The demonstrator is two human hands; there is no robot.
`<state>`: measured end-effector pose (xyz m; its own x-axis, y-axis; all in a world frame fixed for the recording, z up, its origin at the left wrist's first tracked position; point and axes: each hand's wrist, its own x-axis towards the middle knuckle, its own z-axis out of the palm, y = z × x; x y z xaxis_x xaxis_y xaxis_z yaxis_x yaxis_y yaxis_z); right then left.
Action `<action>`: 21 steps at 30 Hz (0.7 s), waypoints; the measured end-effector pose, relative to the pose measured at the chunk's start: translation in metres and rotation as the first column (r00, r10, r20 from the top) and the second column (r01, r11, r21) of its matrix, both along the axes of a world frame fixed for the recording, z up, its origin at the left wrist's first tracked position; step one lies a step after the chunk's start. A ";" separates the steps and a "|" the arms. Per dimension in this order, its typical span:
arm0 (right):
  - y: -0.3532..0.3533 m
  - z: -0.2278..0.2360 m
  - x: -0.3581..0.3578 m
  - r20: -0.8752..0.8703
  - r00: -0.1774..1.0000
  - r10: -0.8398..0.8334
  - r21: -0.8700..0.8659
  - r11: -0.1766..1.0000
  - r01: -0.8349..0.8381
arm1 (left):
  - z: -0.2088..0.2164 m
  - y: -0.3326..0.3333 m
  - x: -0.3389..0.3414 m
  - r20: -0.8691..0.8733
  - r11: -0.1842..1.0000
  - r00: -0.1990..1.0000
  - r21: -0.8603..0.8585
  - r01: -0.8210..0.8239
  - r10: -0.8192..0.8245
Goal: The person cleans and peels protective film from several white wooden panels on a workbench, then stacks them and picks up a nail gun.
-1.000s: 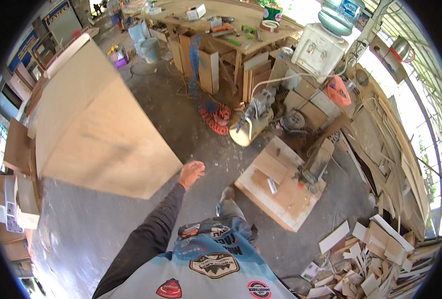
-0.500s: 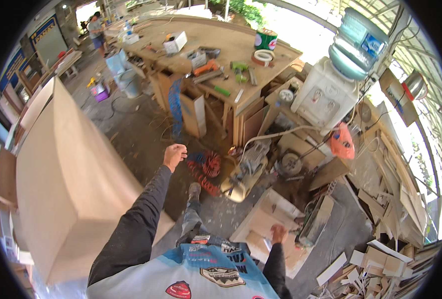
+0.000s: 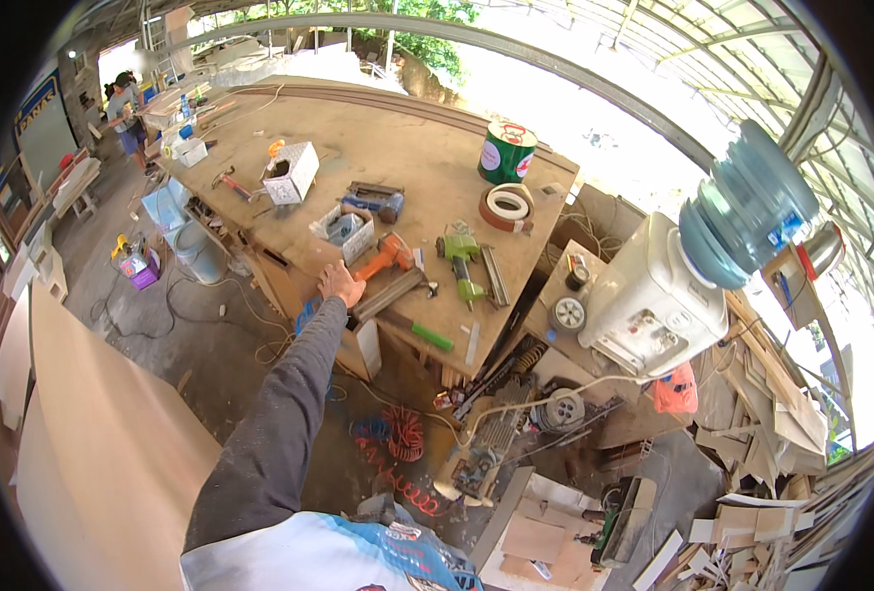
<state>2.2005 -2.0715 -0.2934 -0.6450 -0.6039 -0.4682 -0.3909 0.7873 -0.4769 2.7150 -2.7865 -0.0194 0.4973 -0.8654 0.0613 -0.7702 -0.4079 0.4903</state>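
Observation:
My left hand (image 3: 339,285) reaches over the near edge of a large wooden workbench (image 3: 250,222). Its fingers look spread and slightly bent, with nothing visible in them. Just right of the fingertips lies an orange hand-held power tool (image 3: 386,256); whether they touch it I cannot tell. Beside the hand is a long metal bar (image 3: 388,294), and a hammer's head shows near its end. A green-handled tool (image 3: 431,336) rests closer to the bench corner. Farther right is a green nail-gun-like tool (image 3: 462,266). My right hand is out of sight.
On the bench stand a white box (image 3: 290,175), a green can (image 3: 507,153) and tape rolls (image 3: 507,206). A water dispenser (image 3: 654,305) stands at right. Below lie a coiled red hose (image 3: 403,433) and a machine (image 3: 486,433). A large pale panel (image 3: 102,443) fills the left.
My left hand has moved from above the floor to the bench, beside the orange tool. My right hand has left the view. The bench now appears closer.

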 end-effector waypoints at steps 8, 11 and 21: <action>0.046 -0.014 0.019 -0.138 0.990 -0.024 0.064 0.997 0.033 | -0.046 -0.059 0.041 0.004 0.941 0.962 0.210 0.266 -0.273; 0.033 0.000 0.019 -0.081 0.996 -0.041 0.119 0.992 0.051 | -0.056 -0.062 0.043 0.025 0.938 0.946 0.140 0.316 -0.322; -0.155 0.122 0.008 0.198 0.938 -0.283 -0.451 0.824 0.344 | -0.032 -0.014 0.025 -0.459 0.918 0.799 -0.273 0.289 -0.388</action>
<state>2.2082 -2.2263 -0.1710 -0.7965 -0.5445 -0.2629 -0.0794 0.5252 -0.8473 2.7400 -2.8007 -0.0516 0.1794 -0.9820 0.0594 -0.4746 -0.0335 0.8796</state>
